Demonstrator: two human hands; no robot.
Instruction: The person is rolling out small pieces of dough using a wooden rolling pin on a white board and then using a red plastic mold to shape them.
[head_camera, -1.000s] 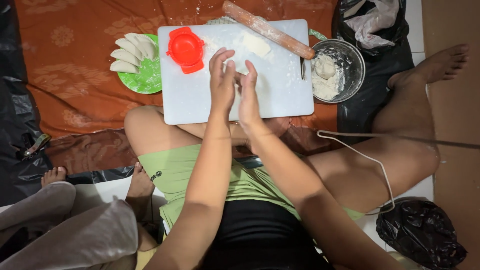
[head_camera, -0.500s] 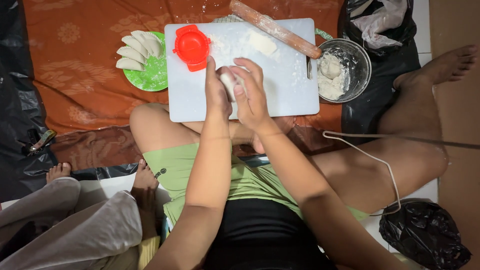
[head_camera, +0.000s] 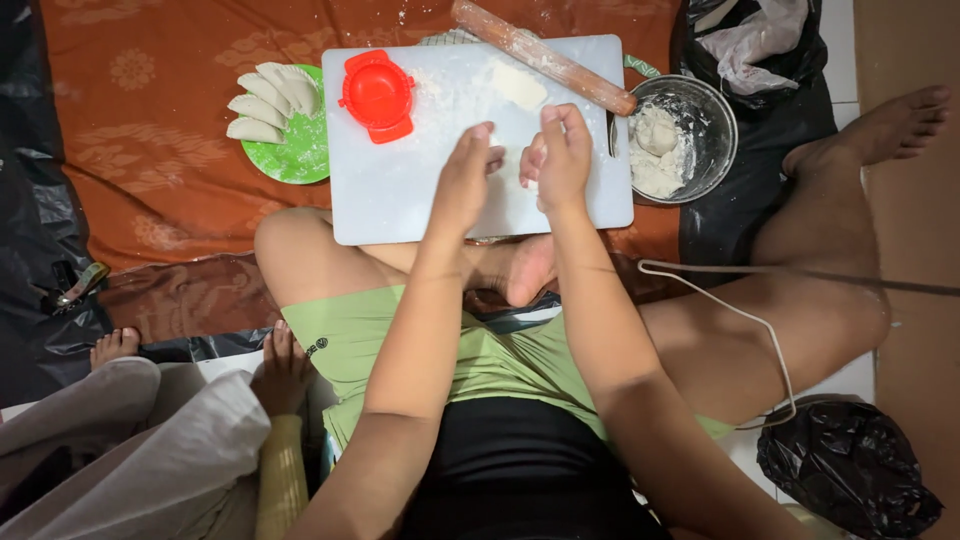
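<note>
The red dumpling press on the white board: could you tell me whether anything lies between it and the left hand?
Nothing visible does. The left hand hovers over the white cutting board, and the red dumpling press lies up and to its left, with only bare floured board between. The rolling pin lies off to the other side.

A dumpling press (head_camera: 378, 95) and a rolling pin (head_camera: 543, 56) are lying on the cutting board (head_camera: 400, 190). A plate (head_camera: 300, 160) is sitting left of it, a bowl (head_camera: 710, 110) right, holding dough (head_camera: 655, 150).
</note>
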